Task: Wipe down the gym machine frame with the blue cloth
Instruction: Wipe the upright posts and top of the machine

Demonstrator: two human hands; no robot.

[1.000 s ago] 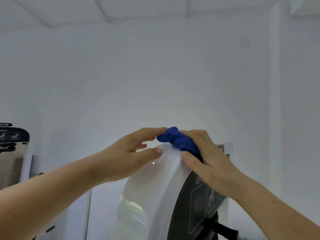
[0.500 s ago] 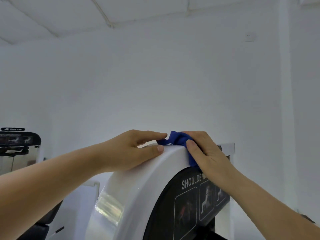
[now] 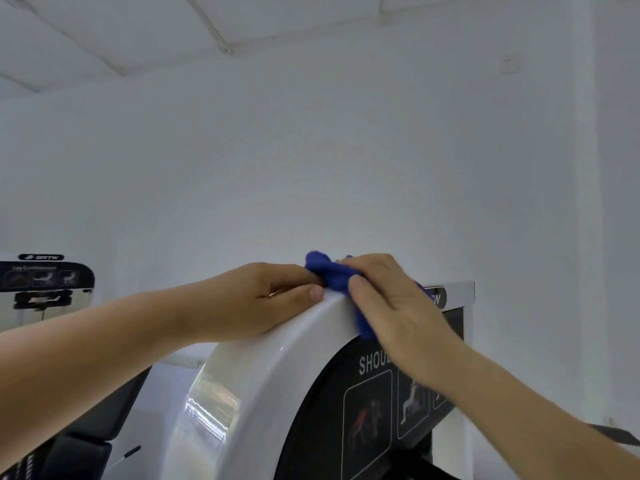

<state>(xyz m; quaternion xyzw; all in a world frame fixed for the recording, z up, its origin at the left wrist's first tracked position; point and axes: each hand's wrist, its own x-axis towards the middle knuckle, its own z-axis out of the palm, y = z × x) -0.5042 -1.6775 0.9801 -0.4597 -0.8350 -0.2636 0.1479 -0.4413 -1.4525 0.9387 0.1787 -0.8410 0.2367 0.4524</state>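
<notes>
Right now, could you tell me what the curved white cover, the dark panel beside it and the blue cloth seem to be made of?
The curved white cover: glossy, with sharp reflections; moulded plastic or painted metal, cannot tell.
The dark panel: smooth black, printed pictograms; probably plastic or a decal.
The blue cloth: soft fabric, bunched in folds; perhaps microfibre.

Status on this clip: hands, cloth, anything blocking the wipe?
Right hand holds blue cloth bunched against top of white machine frame. Left hand rests on frame beside cloth, holding nothing. No obstruction seen along the curve.
</notes>
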